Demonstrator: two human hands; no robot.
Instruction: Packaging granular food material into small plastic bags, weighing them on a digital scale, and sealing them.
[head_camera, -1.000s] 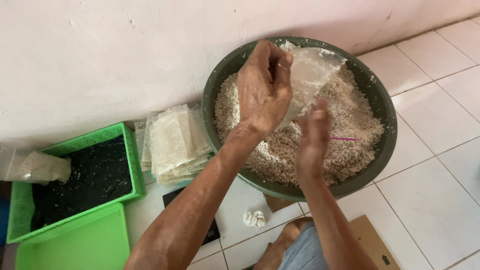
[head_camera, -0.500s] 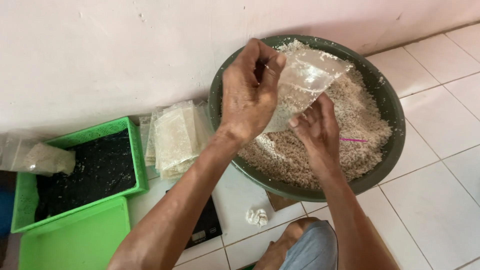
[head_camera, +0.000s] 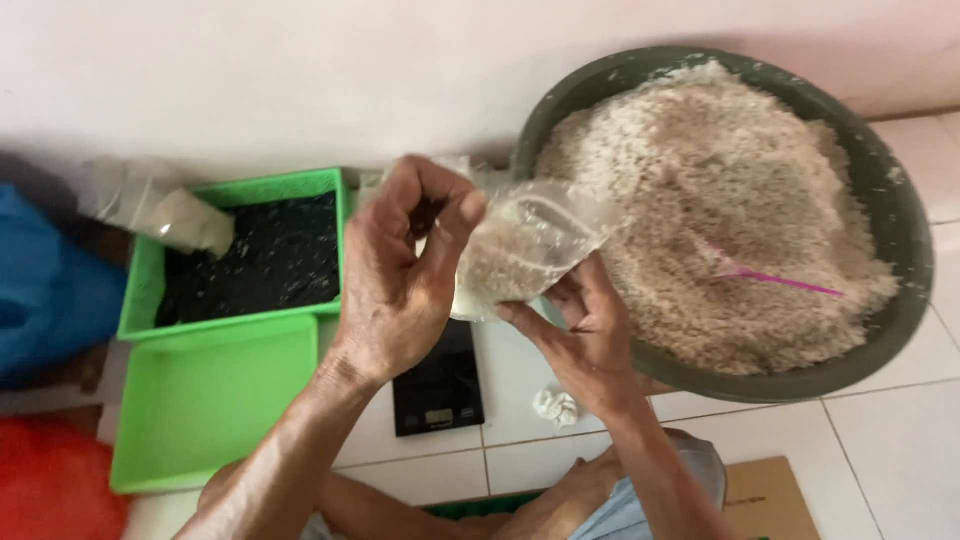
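1. The left hand (head_camera: 400, 275) pinches the top edge of a small clear plastic bag (head_camera: 520, 245), fingers curled tight on the film.
2. The right hand (head_camera: 580, 335) cups the same bag from below, fingers closed against its underside.
3. The bag is partly filled with pale crumbly grain and hangs in the air, tilted, just left of the big basin's rim and above the floor.
4. The dark green basin (head_camera: 900, 300) sits on the white tiled floor against the wall, heaped with the same grain; a thin pink stick (head_camera: 770, 278) lies on the heap.
5. A small black scale (head_camera: 438, 385) rests on the floor below the hands, with a crumpled white scrap (head_camera: 556, 407) just beside it.
6. To the left stand a green basket (head_camera: 140, 290) with a dark inside and a filled bag (head_camera: 180, 215) leaning on its far corner, and a flat green lid (head_camera: 215, 400) nearer the person.
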